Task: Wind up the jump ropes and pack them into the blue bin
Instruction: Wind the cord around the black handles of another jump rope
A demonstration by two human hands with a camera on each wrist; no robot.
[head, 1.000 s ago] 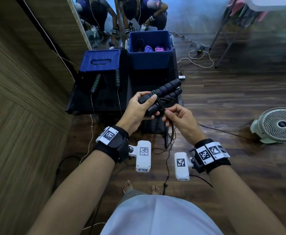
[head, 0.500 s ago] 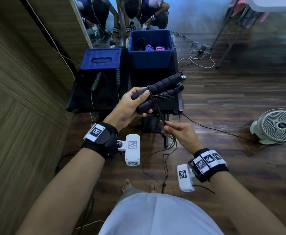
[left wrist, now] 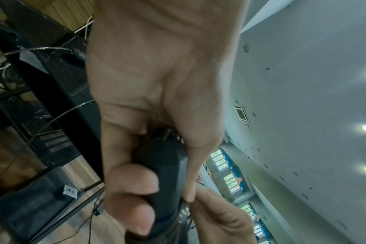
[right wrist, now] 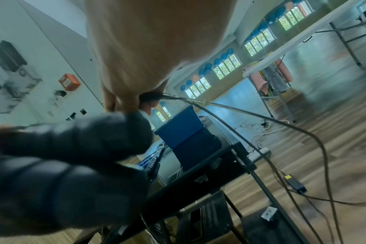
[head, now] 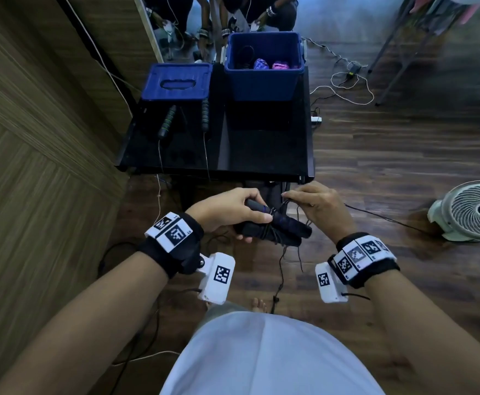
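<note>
Both hands have dropped from table height to low centre of the head view, and the right hand has swung up and over the bundle from below it. Nearest, the left hand clenches round the two black foam jump-rope handles, laid side by side, thumb pressed on top. Beside it, the right hand's fingers pinch the thin black cord, whose tail hangs slack toward the floor. To wind well, I would keep the cord taut and lay each turn snug beside the last, so the handles stay paired. Farther up, one black table carries one unwound rope with two green-banded black handles, one blue lid and one open blue plastic bin holding three bundles: dark, purple, pink. One white fan sits mid-right.
</note>
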